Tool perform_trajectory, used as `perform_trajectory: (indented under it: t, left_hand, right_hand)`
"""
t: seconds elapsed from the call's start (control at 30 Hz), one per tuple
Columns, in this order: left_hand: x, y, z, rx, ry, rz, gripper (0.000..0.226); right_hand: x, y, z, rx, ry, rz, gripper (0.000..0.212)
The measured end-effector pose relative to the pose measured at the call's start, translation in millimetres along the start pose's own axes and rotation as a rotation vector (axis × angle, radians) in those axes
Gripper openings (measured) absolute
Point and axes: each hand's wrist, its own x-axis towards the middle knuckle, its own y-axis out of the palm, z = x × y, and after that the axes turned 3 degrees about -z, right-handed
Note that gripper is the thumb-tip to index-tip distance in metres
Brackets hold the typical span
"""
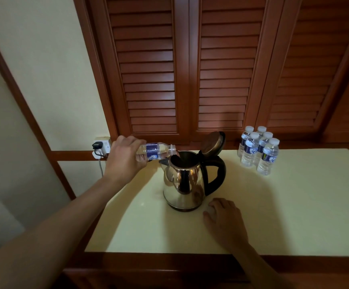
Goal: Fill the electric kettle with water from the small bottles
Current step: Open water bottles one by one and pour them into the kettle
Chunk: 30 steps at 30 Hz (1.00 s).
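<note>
Over steel kettle [183, 184], tilted clear bottle [156, 151]

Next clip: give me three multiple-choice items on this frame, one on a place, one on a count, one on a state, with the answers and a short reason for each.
1. Where do the spare bottles stand?
A. On the counter, right of the kettle
B. Left of the kettle by the wall socket
C. On the floor

2. How many capped bottles are in that group?
A. Two
B. Five
C. Eight

3. How is the kettle lid?
A. Shut
B. Lying on the counter
C. Hinged open

Answers:
1 A: the spare bottles stand on the counter, beyond the handle of the kettle.
2 B: five white caps show.
3 C: the lid is tipped up while the left hand tilts an uncapped bottle over the opening; the right hand rests on the counter.
</note>
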Motion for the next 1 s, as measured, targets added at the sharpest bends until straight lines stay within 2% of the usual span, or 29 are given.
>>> perform_trajectory:
  t: [0.13, 0.53, 1.0]
  left_hand:
    - [2, 0, 0, 0.012, 0.012, 0.003, 0.052]
    - [7, -1, 2, 0.068, 0.06, 0.021, 0.055]
    - [13, -2, -1, 0.102, 0.129, 0.024, 0.05]
  right_hand:
    - [0, 0, 1, 0.006, -0.012, -0.012, 0.042]
    - [-1, 3, -1, 0.0, 0.002, -0.02, 0.031]
    - [0, 1, 0, 0.007, -0.011, -0.034, 0.036]
